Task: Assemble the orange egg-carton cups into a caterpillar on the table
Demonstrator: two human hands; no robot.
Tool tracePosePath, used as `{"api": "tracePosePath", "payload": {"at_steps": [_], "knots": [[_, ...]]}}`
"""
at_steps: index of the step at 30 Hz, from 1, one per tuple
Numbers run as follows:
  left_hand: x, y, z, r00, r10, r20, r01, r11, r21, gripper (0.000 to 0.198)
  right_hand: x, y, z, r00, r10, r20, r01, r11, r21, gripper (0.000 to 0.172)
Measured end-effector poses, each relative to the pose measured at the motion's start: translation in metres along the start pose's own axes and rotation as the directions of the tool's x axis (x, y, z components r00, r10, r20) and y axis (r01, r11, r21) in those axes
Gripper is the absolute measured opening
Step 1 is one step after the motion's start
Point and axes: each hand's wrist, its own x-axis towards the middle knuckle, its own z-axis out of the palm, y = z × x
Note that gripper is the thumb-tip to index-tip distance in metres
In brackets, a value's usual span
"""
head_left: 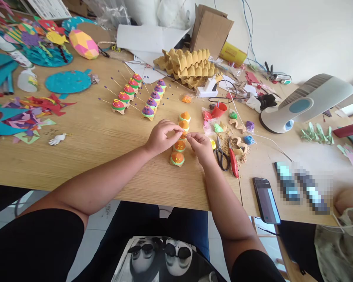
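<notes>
Orange caterpillar (178,158) likely needs the left hand (160,137) clamped steady on its middle while the right hand (201,145), fingertips pinched together, works gently.

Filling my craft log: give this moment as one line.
left hand: pinching at orange cups | right hand: pinching beside it | scissors: on table, right of hands

A craft workroom. A long wooden table (85,133) holds coloured paper cut-outs (32,111) at left, egg cartons (186,64) at top centre, and scissors (222,152) (beside painted carton caterpillars (126,96)).
</notes>
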Motion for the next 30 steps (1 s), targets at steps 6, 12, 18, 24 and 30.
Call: {"api": "tracePosePath", "payload": {"at_steps": [6, 12, 18, 24, 30], "knots": [[0.000, -0.004, 0.001, 0.999, -0.051, -0.004, 0.051, 0.997, 0.056, 0.012, 0.003, 0.004, -0.002, 0.999, -0.020, -0.033, 0.019, 0.999, -0.029, 0.040], [-0.002, -0.013, 0.004, 0.997, -0.080, -0.019, 0.081, 0.995, 0.064, 0.010, 0.005, 0.010, -0.003, 0.992, -0.094, -0.079, 0.081, 0.984, -0.157, 0.030], [-0.001, -0.009, 0.003, 1.000, -0.013, 0.016, 0.012, 0.999, 0.034, 0.009, 0.004, 0.007, -0.002, 0.994, -0.087, -0.069, 0.077, 0.988, -0.134, 0.028], [-0.001, -0.008, 0.002, 0.994, 0.037, 0.099, -0.044, 0.997, 0.065, 0.013, 0.005, 0.007, -0.002, 0.994, -0.094, -0.053, 0.087, 0.989, -0.120, 0.030], [-0.001, -0.009, 0.003, 0.992, 0.058, 0.110, -0.068, 0.994, 0.087, 0.013, 0.005, 0.008, -0.001, 0.995, -0.090, -0.044, 0.086, 0.992, -0.093, 0.030]]}}
